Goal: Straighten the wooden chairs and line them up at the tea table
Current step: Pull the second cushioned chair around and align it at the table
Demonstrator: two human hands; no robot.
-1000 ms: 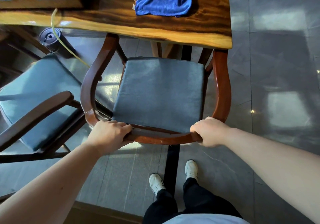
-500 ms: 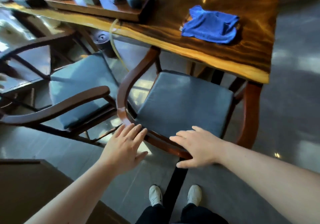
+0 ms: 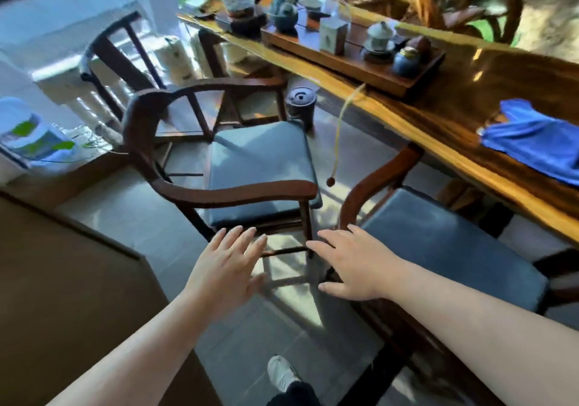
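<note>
A dark wooden armchair (image 3: 219, 192) with a grey-blue seat cushion stands turned at an angle, away from the tea table (image 3: 407, 117). To its right a second wooden chair (image 3: 438, 242) with a grey cushion is pushed in under the table edge. My left hand (image 3: 228, 264) hovers open just below the angled chair's near armrest, touching nothing. My right hand (image 3: 354, 264) is open too, fingers spread, over the back rail of the right chair. A third dark chair (image 3: 122, 61) stands farther back by the window.
On the table lie a blue cloth (image 3: 539, 142) and a wooden tray (image 3: 354, 61) with teapots, jars and cups. A black cylindrical bin (image 3: 300, 104) stands on the floor under the table. A brown cabinet corner (image 3: 78, 280) is at my lower left. A thin hose (image 3: 338, 136) hangs from the table.
Both hands let go of the right chair's back rail and opened. My view swung left, bringing the angled chair to the middle, and both hands moved toward it.
</note>
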